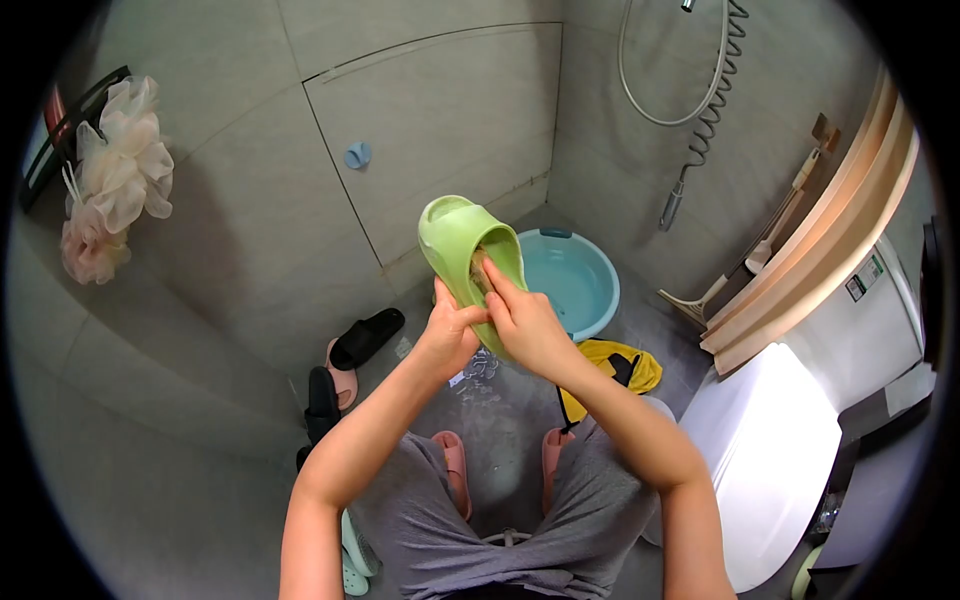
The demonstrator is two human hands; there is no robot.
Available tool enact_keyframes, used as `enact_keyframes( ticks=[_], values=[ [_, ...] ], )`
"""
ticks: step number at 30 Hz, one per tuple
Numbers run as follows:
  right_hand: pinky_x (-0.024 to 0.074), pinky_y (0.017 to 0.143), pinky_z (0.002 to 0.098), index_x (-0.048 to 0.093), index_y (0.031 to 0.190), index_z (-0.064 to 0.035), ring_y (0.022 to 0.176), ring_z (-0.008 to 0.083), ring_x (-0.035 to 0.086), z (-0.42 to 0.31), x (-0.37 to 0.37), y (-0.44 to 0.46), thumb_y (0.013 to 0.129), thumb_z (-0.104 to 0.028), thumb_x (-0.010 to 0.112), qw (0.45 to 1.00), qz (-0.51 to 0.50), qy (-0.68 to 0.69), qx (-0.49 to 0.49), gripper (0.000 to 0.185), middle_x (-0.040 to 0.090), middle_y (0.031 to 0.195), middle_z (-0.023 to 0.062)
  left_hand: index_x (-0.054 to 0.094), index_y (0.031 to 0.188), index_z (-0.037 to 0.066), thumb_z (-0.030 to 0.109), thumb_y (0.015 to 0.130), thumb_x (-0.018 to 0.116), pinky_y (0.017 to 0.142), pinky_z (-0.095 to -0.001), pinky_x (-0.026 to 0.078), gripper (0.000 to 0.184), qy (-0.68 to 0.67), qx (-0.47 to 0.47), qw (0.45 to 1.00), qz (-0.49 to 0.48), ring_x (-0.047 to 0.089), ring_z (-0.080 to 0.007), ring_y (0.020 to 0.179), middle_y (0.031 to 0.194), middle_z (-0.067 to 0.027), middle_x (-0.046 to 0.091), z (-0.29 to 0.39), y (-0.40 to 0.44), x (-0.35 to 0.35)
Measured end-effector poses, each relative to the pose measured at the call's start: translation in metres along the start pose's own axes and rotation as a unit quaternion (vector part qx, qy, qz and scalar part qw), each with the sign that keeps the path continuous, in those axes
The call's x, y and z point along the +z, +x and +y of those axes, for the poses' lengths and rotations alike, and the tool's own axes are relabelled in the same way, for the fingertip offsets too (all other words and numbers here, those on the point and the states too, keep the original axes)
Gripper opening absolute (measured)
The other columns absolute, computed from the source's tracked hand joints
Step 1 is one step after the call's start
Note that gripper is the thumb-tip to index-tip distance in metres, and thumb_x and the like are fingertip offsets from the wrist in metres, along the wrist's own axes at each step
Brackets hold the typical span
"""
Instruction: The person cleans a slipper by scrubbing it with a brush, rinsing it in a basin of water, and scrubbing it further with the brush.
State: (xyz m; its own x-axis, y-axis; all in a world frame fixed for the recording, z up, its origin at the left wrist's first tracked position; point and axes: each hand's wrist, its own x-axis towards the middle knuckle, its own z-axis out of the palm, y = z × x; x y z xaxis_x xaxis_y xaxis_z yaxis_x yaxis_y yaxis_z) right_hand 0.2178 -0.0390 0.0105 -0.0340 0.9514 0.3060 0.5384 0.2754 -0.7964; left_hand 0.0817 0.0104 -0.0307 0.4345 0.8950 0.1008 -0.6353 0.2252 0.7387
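A light green slipper (pixel 452 232) is held up in front of me, its toe end pointing away and its surface looking wet. My left hand (pixel 450 332) grips it from the left near the heel, thumb on top. The fingers of my right hand (pixel 527 322) reach into the foot opening and press on the insole. Under those fingertips shows a small tan thing (pixel 480 268), mostly hidden, whose kind I cannot make out.
Beyond the slipper a blue basin (pixel 572 282) stands on the wet floor, with a yellow and black cloth item (pixel 625 366) nearby. Black slippers (pixel 367 338) lie along the left wall. A white toilet (pixel 765 440) is at right; a shower hose (pixel 712 110) hangs behind.
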Motion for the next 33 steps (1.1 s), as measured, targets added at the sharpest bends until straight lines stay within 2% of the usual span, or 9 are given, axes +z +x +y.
enact_keyframes(
  ticks=[5,7,11,14,18,24,28,30,33],
  values=[
    [0.0510,0.079,0.0494,0.047,0.146,-0.0081,0.088,0.0452,0.066,-0.017,-0.011,-0.016,0.097,-0.016,0.053,0.993,-0.046,-0.100,-0.032,0.050,0.067,0.100,0.0286,0.029,0.143,0.014,-0.009,0.080,0.043,0.111,-0.0479,0.040,0.068,-0.048,0.016,0.998,0.035,0.047,-0.0308,0.131,0.139,-0.0152,0.045,0.035,0.010,-0.013],
    [0.0512,0.078,0.0493,0.048,0.146,-0.0093,0.086,0.0453,0.066,-0.016,-0.009,-0.017,0.096,-0.016,0.053,0.992,-0.060,-0.110,-0.029,0.050,0.067,0.099,0.0278,0.039,0.143,0.011,0.003,0.091,0.040,0.112,-0.0466,0.040,0.052,-0.214,-0.066,0.974,-0.036,0.050,-0.0310,0.130,0.139,-0.0143,0.051,0.043,0.013,-0.023],
    [0.0521,0.063,0.0471,0.049,0.145,-0.0069,0.067,0.0391,0.066,0.013,-0.009,0.004,0.098,-0.021,0.054,0.998,0.030,-0.042,-0.033,0.049,0.068,0.081,0.0214,0.043,0.143,0.010,0.022,0.105,0.038,0.112,-0.0455,0.041,0.040,-0.100,-0.032,0.993,0.046,0.051,-0.0290,0.130,0.141,-0.0117,0.053,0.030,0.008,-0.002],
    [0.0316,0.044,0.0237,0.036,0.155,-0.0109,0.048,0.0061,0.035,0.001,-0.023,0.006,0.106,-0.023,0.047,0.904,-0.051,0.407,0.118,0.051,0.046,0.070,-0.0047,0.041,0.148,0.013,0.055,0.105,0.035,0.111,-0.0423,0.041,0.060,0.043,0.048,0.998,-0.006,0.049,-0.0244,0.132,0.145,-0.0073,0.050,0.019,0.020,-0.011],
    [0.0269,0.044,0.0213,0.032,0.157,-0.0135,0.049,0.0035,0.030,-0.011,-0.021,0.000,0.107,-0.020,0.045,0.816,-0.076,0.547,0.171,0.052,0.040,0.069,-0.0054,0.044,0.146,0.014,0.068,0.098,0.039,0.107,-0.0430,0.043,0.072,-0.063,-0.099,0.993,-0.020,0.053,-0.0240,0.127,0.139,-0.0059,0.054,0.008,0.012,-0.003],
    [0.0361,0.052,0.0221,0.042,0.152,-0.0121,0.058,0.0043,0.044,-0.006,-0.022,-0.006,0.105,-0.021,0.048,0.940,-0.074,0.292,0.160,0.048,0.053,0.076,-0.0014,0.060,0.123,0.013,0.074,0.089,0.052,0.079,-0.0339,0.054,0.070,-0.105,-0.086,0.989,-0.059,0.061,-0.0154,0.091,0.103,-0.0030,0.062,0.022,0.036,-0.049],
    [0.0420,0.058,0.0254,0.048,0.149,-0.0112,0.061,0.0087,0.050,0.007,-0.013,-0.015,0.102,-0.015,0.053,0.981,-0.057,0.174,0.072,0.048,0.056,0.077,0.0024,0.060,0.110,0.017,0.076,0.084,0.059,0.062,-0.0312,0.053,0.064,-0.043,-0.057,0.993,0.092,0.061,-0.0111,0.080,0.088,0.0010,0.063,0.059,0.035,-0.088],
    [0.0467,0.059,0.0310,0.054,0.145,-0.0170,0.060,0.0175,0.055,0.013,-0.005,-0.012,0.097,-0.012,0.060,0.964,0.084,0.036,-0.249,0.049,0.056,0.076,0.0063,0.061,0.109,0.018,0.077,0.084,0.059,0.061,-0.0312,0.052,0.065,-0.037,-0.055,0.991,0.120,0.061,-0.0115,0.079,0.088,0.0012,0.063,0.062,0.033,-0.090],
    [0.0462,0.059,0.0340,0.058,0.141,-0.0135,0.063,0.0196,0.054,0.010,-0.011,-0.019,0.091,-0.004,0.062,0.954,-0.048,-0.089,-0.281,0.051,0.055,0.078,0.0090,0.063,0.105,0.020,0.071,0.088,0.058,0.048,-0.0280,0.052,0.054,-0.046,-0.088,0.975,0.201,0.063,-0.0131,0.063,0.080,0.0002,0.064,0.064,0.024,-0.058]
  ],
)
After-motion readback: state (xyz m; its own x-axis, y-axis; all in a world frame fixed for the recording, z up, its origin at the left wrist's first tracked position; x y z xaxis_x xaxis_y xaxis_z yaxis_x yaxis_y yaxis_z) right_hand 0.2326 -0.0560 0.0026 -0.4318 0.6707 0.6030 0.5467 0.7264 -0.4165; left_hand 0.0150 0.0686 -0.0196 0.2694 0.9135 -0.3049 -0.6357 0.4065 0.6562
